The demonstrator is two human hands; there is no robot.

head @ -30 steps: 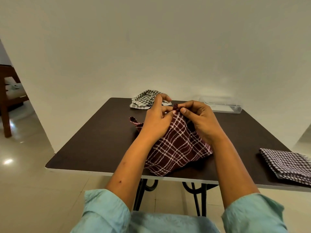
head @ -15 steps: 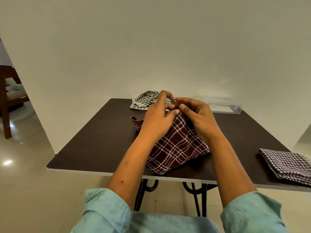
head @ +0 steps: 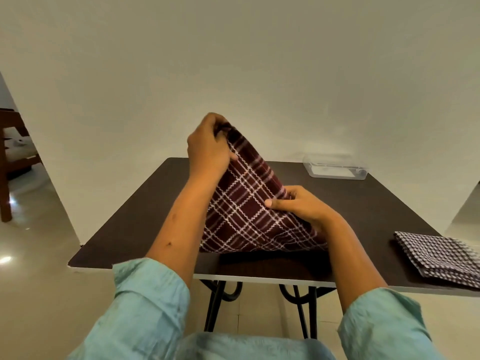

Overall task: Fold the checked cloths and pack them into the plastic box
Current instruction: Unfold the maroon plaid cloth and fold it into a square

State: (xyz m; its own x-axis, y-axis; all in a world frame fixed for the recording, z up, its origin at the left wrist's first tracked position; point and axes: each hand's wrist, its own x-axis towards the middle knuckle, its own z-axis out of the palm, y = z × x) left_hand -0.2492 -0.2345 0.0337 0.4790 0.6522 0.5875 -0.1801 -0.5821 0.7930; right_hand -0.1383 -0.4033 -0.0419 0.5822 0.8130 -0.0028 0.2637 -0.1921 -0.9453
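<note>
A maroon cloth with white checks (head: pixel 246 203) is held up above the dark table (head: pixel 135 224). My left hand (head: pixel 207 146) pinches its top corner, raised high. My right hand (head: pixel 298 206) grips the cloth's right edge lower down, thumb on the front. The cloth's bottom edge reaches the table top. A clear plastic box (head: pixel 336 169) stands at the table's far right corner. A folded black-and-white checked cloth (head: pixel 439 255) lies at the near right edge. The green checked cloth seen earlier at the back is hidden behind my left hand and the maroon cloth.
A wooden chair (head: pixel 10 162) stands on the tiled floor at the far left. A plain wall runs right behind the table. The table's black metal legs (head: pixel 218 307) show below its near edge.
My left hand has lifted the cloth's corner up and away from my right hand. My right hand has slid down the right edge. The cloth now hangs spread as a triangle.
</note>
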